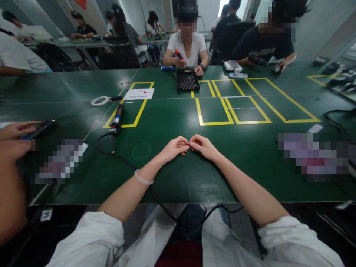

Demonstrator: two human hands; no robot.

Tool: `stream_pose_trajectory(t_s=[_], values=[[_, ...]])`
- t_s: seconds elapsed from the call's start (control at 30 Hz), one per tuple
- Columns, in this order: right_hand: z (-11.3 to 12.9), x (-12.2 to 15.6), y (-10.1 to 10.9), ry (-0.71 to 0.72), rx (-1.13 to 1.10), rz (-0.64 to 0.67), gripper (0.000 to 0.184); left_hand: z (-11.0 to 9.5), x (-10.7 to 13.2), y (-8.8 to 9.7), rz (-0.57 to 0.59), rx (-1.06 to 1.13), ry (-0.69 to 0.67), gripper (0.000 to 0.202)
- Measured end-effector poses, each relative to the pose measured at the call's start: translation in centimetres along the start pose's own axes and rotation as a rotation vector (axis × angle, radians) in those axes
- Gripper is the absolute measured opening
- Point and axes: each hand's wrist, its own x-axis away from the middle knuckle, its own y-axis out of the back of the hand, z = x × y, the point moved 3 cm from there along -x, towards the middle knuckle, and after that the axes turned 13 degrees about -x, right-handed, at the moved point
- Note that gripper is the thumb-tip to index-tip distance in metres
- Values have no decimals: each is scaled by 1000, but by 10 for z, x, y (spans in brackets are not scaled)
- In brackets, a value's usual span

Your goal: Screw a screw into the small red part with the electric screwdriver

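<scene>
My left hand (177,145) and my right hand (203,145) meet over the green table (178,178), fingertips almost touching. Between them is a small red piece (188,144), mostly covered by the fingers, so its kind does not show. Both hands are closed in a pinch on it. A white bangle (143,178) circles my left wrist. To the left of my hands lies a black cylindrical tool (118,114) with a blue band; a black cable (128,162) runs from it past my left forearm and over the table edge.
A white sheet (139,94) bears small red and dark marks or pieces. Beside it lies a white ring (100,101). Yellow tape (217,123) outlines rectangles. Across the table, a person works at a black tray (188,88). A co-worker's hand (18,129) holds a dark device at left.
</scene>
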Motion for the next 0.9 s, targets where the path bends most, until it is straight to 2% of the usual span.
stream_pose_trajectory(t_s=[0.13,0.3,0.47,0.7,0.8,0.9], values=[[2,1,0,22,44,24,22,1,0,1,-19,14,21,37],[5,1,1,49,167,-13,23,-1,0,1,-32,12,-21,37],[7,3,0,76,290,5,19,-1,0,2,-48,7,-55,36],[6,3,2,94,335,-13,15,1,-2,3,-70,-37,-58,38],[5,2,5,99,346,-41,15,3,-3,9,-115,-74,-43,41],[4,2,7,92,352,-55,15,5,-4,26,-183,-155,-56,45]])
